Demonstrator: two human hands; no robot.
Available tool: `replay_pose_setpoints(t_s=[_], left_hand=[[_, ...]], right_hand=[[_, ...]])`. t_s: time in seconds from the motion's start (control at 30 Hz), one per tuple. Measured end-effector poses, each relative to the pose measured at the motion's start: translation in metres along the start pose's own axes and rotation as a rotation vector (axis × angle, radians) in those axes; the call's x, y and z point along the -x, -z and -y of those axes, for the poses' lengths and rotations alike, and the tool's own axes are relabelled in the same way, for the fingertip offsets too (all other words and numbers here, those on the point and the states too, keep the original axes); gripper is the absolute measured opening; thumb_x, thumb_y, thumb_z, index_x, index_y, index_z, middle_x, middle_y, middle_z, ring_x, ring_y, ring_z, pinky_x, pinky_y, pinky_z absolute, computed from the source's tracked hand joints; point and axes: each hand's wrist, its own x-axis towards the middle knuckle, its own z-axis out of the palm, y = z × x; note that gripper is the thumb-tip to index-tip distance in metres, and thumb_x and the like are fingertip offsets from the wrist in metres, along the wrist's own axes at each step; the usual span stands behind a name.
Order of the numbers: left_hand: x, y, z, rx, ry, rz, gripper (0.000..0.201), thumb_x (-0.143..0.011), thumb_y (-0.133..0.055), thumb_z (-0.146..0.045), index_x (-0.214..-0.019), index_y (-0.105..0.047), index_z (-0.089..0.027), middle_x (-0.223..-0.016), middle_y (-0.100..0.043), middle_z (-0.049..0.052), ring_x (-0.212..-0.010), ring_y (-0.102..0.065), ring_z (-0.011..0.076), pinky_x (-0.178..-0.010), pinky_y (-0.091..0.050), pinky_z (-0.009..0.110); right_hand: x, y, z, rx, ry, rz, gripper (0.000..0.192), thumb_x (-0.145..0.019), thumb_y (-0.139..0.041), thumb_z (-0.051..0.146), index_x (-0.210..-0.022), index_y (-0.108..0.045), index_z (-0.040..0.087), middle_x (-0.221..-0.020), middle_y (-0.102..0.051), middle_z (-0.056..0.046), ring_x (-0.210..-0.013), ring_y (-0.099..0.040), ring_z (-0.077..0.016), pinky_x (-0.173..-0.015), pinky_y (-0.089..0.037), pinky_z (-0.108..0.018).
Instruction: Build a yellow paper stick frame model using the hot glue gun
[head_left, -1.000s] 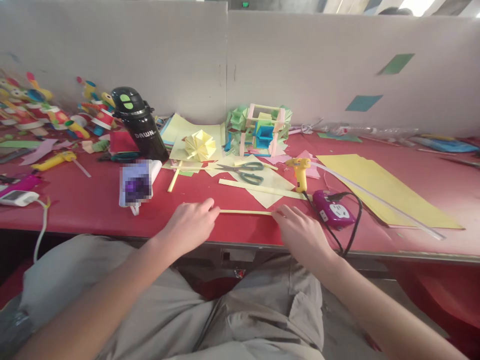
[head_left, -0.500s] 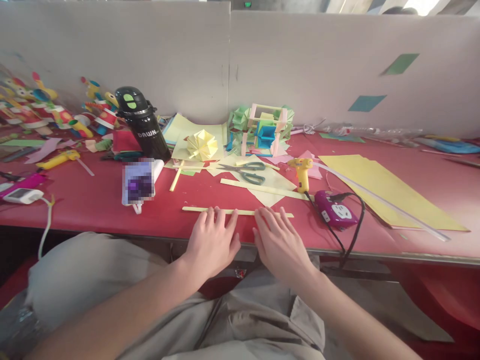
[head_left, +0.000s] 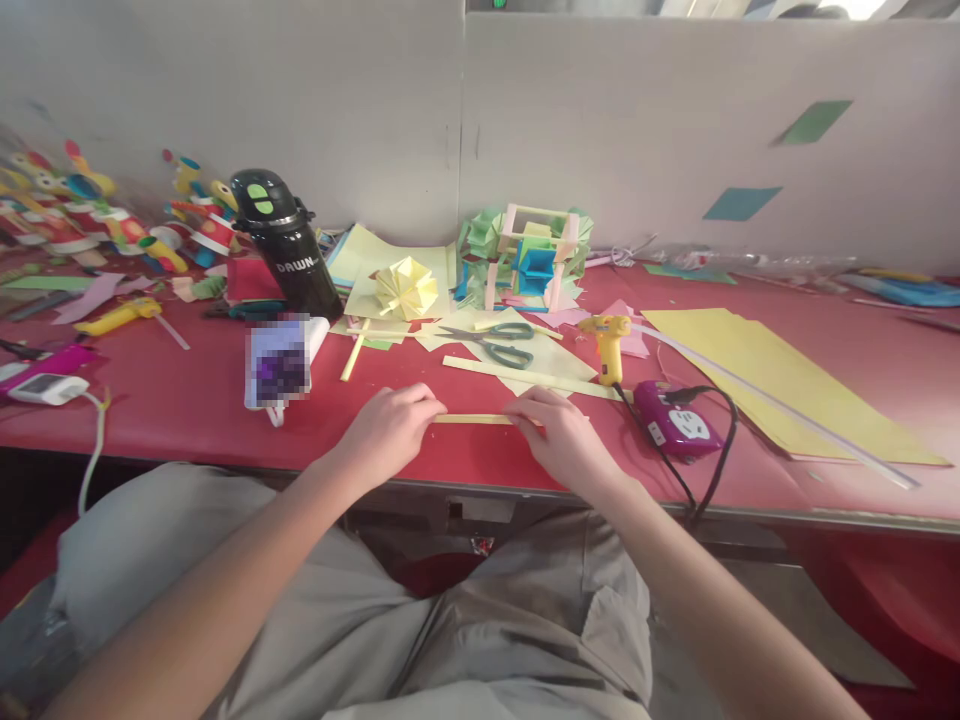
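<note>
Both hands are now pinching the narrow strip

The left hand [head_left: 397,425] and the right hand [head_left: 559,432] are no longer lying spread over the narrow pale-yellow paper strip [head_left: 474,419], as half a second ago. Now their fingers are curling, and both hands are grasping the strip from its two sides. The hands are also standing wider apart, so a longer middle part of the strip is showing between them. This is probably meaning that the work is passing from flat pressing to finer handling with the fingertips. The left thumb is mostly hiding, so I cannot tell exactly how it is gripping.

The strip is lying close to the near edge of the red table [head_left: 187,420], parallel to this edge. A thin line is running along it, but I cannot tell if this is a fold or a gap.

Just beyond, a wider pale-yellow strip [head_left: 529,377] is resting, with green-handled scissors [head_left: 486,340] lying behind it. A yellow glue gun [head_left: 610,350] and a purple power socket [head_left: 679,422] are standing to the right. A yellow folded-paper ball [head_left: 406,288] is sitting farther back, left of the scissors.
</note>
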Motion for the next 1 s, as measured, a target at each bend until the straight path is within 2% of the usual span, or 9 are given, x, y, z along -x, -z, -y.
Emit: replay_pose_setpoints(t_s=[0.07,0.2,0.43,0.63,0.73,0.83,0.93,1.0], left_hand=[[-0.004,0.0,0.008,0.113,0.028,-0.012,0.028,-0.094,-0.045,-0.011,-0.105,-0.069,-0.019,-0.103,-0.069,0.005,-0.091,-0.066,0.0205,-0.081,-0.047,0.034],[-0.008,0.002,0.016,0.238,0.065,-0.034,0.024,-0.091,-0.05,-0.012,-0.098,-0.071,-0.019,-0.102,-0.068,0.006,-0.093,-0.065,0.0201,-0.08,-0.049,0.033],[-0.007,0.008,0.03,0.29,0.023,0.024,0.024,-0.091,-0.051,-0.018,-0.093,-0.074,-0.021,-0.098,-0.069,0.004,-0.085,-0.066,0.0174,-0.078,-0.05,0.031],[-0.001,0.007,0.027,0.213,-0.032,0.046,0.033,-0.096,-0.043,-0.023,-0.099,-0.075,-0.021,-0.098,-0.068,0.006,-0.085,-0.066,0.0182,-0.077,-0.05,0.032],[0.002,0.01,0.029,0.266,-0.022,0.061,0.033,-0.096,-0.042,-0.026,-0.103,-0.074,-0.022,-0.101,-0.069,0.006,-0.088,-0.066,0.0189,-0.08,-0.051,0.033],[0.005,0.021,0.038,0.373,0.085,0.025,0.032,-0.096,-0.043,-0.03,-0.108,-0.072,-0.023,-0.107,-0.072,0.005,-0.097,-0.067,0.0198,-0.087,-0.052,0.033],[0.01,0.034,0.05,0.428,0.247,-0.038,0.032,-0.095,-0.046,-0.036,-0.111,-0.07,-0.023,-0.107,-0.074,0.005,-0.097,-0.069,0.021,-0.089,-0.054,0.035],[0.013,0.04,0.056,0.418,0.299,-0.053,0.033,-0.094,-0.046,-0.038,-0.112,-0.07,-0.022,-0.106,-0.074,0.006,-0.096,-0.069,0.0217,-0.089,-0.054,0.036]], right_hand=[[-0.009,0.0,-0.003,-0.051,-0.014,0.032,0.023,-0.092,-0.05,0.012,-0.096,-0.071,0.02,-0.097,-0.068,-0.008,-0.089,-0.063,-0.0219,-0.076,-0.05,-0.033],[-0.015,-0.002,-0.003,-0.011,-0.005,0.039,0.021,-0.088,-0.052,0.008,-0.096,-0.069,0.019,-0.098,-0.066,-0.009,-0.094,-0.06,-0.0239,-0.081,-0.049,-0.036],[-0.01,-0.004,-0.006,-0.069,0.057,0.084,0.035,-0.088,-0.045,0.003,-0.099,-0.073,0.02,-0.103,-0.066,-0.008,-0.095,-0.062,-0.021,-0.074,-0.05,-0.03],[-0.007,-0.004,-0.002,0.041,0.107,0.057,0.04,-0.088,-0.041,0.003,-0.1,-0.076,0.021,-0.101,-0.065,-0.01,-0.096,-0.06,-0.0218,-0.074,-0.052,-0.031],[-0.005,-0.006,-0.001,0.072,0.131,0.041,0.043,-0.088,-0.04,0.003,-0.104,-0.075,0.021,-0.101,-0.064,-0.011,-0.098,-0.059,-0.0226,-0.075,-0.053,-0.032],[-0.004,-0.008,-0.002,0.064,0.129,0.03,0.043,-0.089,-0.039,0.004,-0.106,-0.074,0.021,-0.1,-0.063,-0.011,-0.097,-0.059,-0.0229,-0.075,-0.054,-0.032],[-0.004,-0.009,-0.002,0.056,0.123,0.026,0.042,-0.09,-0.037,0.005,-0.106,-0.073,0.019,-0.1,-0.063,-0.011,-0.096,-0.058,-0.0232,-0.075,-0.053,-0.033],[-0.004,-0.009,-0.001,0.05,0.122,0.024,0.041,-0.091,-0.037,0.006,-0.106,-0.073,0.018,-0.101,-0.063,-0.011,-0.096,-0.058,-0.0234,-0.076,-0.053,-0.034]])
